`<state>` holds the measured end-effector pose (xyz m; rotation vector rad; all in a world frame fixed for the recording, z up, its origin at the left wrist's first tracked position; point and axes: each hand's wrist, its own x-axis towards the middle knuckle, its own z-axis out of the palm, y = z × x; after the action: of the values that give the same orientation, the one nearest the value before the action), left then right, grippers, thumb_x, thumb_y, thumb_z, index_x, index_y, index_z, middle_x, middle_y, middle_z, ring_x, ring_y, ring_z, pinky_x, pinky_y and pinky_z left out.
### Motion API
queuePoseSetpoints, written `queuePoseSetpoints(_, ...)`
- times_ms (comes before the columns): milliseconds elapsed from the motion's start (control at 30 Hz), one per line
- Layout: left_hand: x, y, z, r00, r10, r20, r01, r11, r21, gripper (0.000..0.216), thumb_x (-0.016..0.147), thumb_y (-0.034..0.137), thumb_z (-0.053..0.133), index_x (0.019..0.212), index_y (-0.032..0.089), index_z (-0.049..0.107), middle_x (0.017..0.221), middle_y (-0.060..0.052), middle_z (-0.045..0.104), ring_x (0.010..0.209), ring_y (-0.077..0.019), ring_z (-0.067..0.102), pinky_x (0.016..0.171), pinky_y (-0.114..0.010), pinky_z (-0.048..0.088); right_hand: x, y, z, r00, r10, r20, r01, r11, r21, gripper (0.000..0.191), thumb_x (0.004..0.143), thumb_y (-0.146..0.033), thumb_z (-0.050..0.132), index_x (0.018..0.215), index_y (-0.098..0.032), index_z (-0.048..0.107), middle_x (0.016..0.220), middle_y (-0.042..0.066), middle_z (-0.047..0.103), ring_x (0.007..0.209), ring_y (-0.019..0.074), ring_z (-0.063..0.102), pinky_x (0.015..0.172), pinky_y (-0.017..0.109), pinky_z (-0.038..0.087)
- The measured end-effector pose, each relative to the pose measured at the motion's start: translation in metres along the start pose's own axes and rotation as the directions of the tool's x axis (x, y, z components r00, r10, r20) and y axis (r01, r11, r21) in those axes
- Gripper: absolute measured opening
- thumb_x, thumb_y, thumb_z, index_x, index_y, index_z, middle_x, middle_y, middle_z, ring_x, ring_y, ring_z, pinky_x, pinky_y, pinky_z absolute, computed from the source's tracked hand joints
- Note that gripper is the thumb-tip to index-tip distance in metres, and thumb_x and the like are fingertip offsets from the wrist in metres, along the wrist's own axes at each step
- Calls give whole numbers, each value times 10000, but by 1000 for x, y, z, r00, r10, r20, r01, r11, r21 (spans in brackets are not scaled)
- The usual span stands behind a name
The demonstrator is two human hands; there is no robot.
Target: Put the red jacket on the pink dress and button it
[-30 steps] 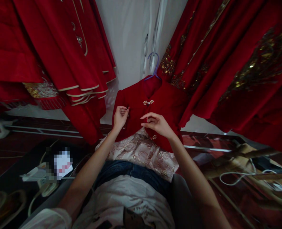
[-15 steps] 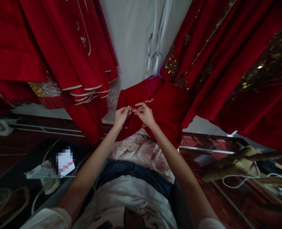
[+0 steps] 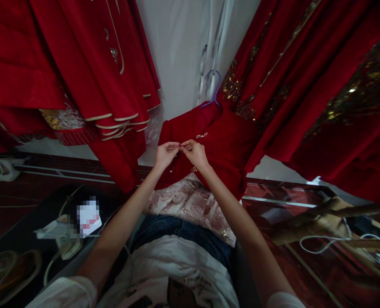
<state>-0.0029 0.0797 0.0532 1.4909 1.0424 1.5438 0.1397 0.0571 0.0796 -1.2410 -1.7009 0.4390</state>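
Observation:
A red jacket (image 3: 231,143) hangs on a purple hanger (image 3: 215,95), its lower part spread in front of me over a pale pink brocade cloth (image 3: 183,197) on my lap. My left hand (image 3: 167,153) and my right hand (image 3: 192,152) meet fingertip to fingertip at the jacket's front. Both are closed in a pinch on a small beaded fastener, mostly covered by the fingers. Another beaded fastener (image 3: 202,135) shows above my right hand, and one more (image 3: 194,169) sits below it.
Red garments with pale trim (image 3: 119,94) hang at left; gold-embroidered red garments (image 3: 344,102) hang at right. A dark tabletop (image 3: 23,222) on the left bears a white device, cables and a blurred box. Wooden pieces and a white cable (image 3: 318,244) lie at lower right.
My left fingers have closed in and straightened toward my right fingertips, covering the beaded fastener that showed between the hands. The jacket has barely moved.

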Motion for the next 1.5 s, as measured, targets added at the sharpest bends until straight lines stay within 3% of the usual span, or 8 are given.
queuePoseSetpoints(333,3,-6,-10,990,118,76,-130,976,175,177,710,253,697,842,135,706,790,-62,729,689,-148,676,709,-284,557,-2,0,3,997,-9,-82,7,1000,-24,62,836,-202,619,862,-181,671,843,26,732,736,133,687,751,256,545)
queuePoseSetpoints(567,-17,-33,-12,991,98,89,-113,977,180,219,792,268,633,975,172,560,874,-40,663,764,-120,633,746,-270,512,-11,11,-18,994,19,107,-30,995,99,169,877,-169,528,1001,-187,642,936,27,726,802,119,695,763,259,555)
queuePoseSetpoints(833,-91,-49,-31,974,-24,224,-92,866,492,571,641,416,787,1070,201,476,898,-3,572,722,-136,577,647,-267,474,-56,20,-65,935,197,293,-98,942,-320,173,815,-296,662,926,-177,601,803,41,684,700,143,640,660,252,473)
queuePoseSetpoints(967,-99,-49,-22,985,-34,170,-55,869,492,377,778,362,661,1054,207,456,835,11,550,633,-120,562,602,-251,448,-76,24,-55,946,238,221,-114,880,-461,407,683,-293,773,981,-169,525,892,71,647,760,172,628,665,259,456)
queuePoseSetpoints(1067,-96,-49,-14,991,19,134,-83,866,493,264,798,287,611,1010,206,477,843,-5,569,639,-130,576,619,-260,453,-79,26,-40,971,207,123,-118,855,-506,370,684,-208,720,978,-167,500,958,95,624,790,183,624,664,263,445)
queuePoseSetpoints(1167,-94,-38,-10,993,47,111,-98,854,512,237,759,216,611,975,206,514,780,3,590,630,-145,590,639,-272,458,-74,33,-36,975,193,109,-129,893,-430,300,693,-157,662,943,-178,498,850,48,625,722,161,612,644,250,433)
queuePoseSetpoints(1300,-92,-7,-11,995,8,95,-56,849,525,180,744,223,623,916,205,572,673,14,610,609,-155,604,624,-273,451,-66,40,-55,934,231,272,-191,968,-164,276,641,-137,688,853,-196,522,700,-30,601,640,122,587,611,224,439)
queuePoseSetpoints(1500,-95,10,0,993,-13,119,-40,900,434,191,741,184,622,928,190,588,675,15,613,610,-133,598,622,-258,475,-63,13,-88,894,174,412,-284,933,221,323,594,-183,738,801,-200,491,671,-50,578,591,96,556,568,219,458)
